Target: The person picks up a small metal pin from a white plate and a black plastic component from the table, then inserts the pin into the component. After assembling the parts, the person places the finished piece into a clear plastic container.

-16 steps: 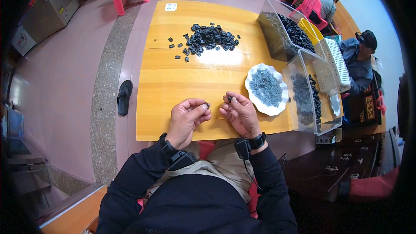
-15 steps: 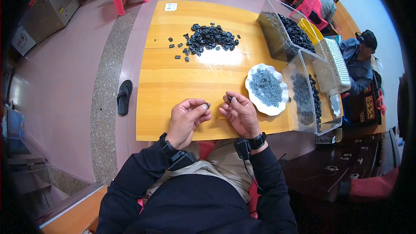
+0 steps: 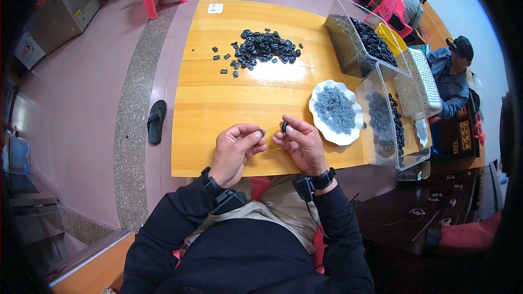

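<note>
Near the table's front edge my left hand [image 3: 237, 150] pinches a small piece [image 3: 262, 132] between thumb and fingertips; it is too small to name. A hand's width to the right, my right hand [image 3: 303, 144] is closed on a small black oval plastic part [image 3: 284, 126], held upright between thumb and index finger. The two pieces are apart. Beside my right hand stands a white scalloped plate [image 3: 313, 122] heaped with small clear-grey pieces [image 3: 334, 110]. Farther off lies a loose pile of black plastic parts [image 3: 265, 47].
At the right stand a clear bin [image 3: 348, 54] of black parts, a second clear bin [image 3: 376, 155] partly filled, a white perforated basket [image 3: 424, 79] and a yellow container [image 3: 389, 37]. A person [image 3: 452, 73] sits beyond them. A black slipper [image 3: 157, 122] lies on the floor at left.
The black part in my right hand has turned and shows more of its side, its fingers shifting slightly. My left hand has hardly moved.
</note>
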A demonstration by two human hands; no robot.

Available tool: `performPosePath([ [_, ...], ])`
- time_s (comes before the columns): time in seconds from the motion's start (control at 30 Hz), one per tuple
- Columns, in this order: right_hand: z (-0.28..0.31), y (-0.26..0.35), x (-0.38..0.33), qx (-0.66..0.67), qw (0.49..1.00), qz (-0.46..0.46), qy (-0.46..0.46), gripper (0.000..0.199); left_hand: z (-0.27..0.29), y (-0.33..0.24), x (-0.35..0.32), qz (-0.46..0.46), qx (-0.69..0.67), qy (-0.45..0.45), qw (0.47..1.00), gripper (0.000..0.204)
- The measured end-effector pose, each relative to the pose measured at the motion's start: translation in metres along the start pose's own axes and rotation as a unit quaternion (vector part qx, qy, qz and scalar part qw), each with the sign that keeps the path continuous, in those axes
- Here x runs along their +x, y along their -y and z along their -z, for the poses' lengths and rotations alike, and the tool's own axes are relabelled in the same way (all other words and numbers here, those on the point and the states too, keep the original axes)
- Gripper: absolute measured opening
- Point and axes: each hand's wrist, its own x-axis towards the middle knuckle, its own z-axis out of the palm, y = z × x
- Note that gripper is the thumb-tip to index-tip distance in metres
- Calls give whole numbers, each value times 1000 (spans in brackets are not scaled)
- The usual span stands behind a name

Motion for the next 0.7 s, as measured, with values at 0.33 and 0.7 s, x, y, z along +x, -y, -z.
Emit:
performPosePath([
  [0.33, -5, -4, -2, -68, 997, 23, -13, 34, 0, 0, -1, 0, 4, 5, 1000, 13],
  [0.7, -11, -6, -5, -168, 985, 42, -16, 30, -2, 0, -2, 8, 6, 4, 1000, 14],
])
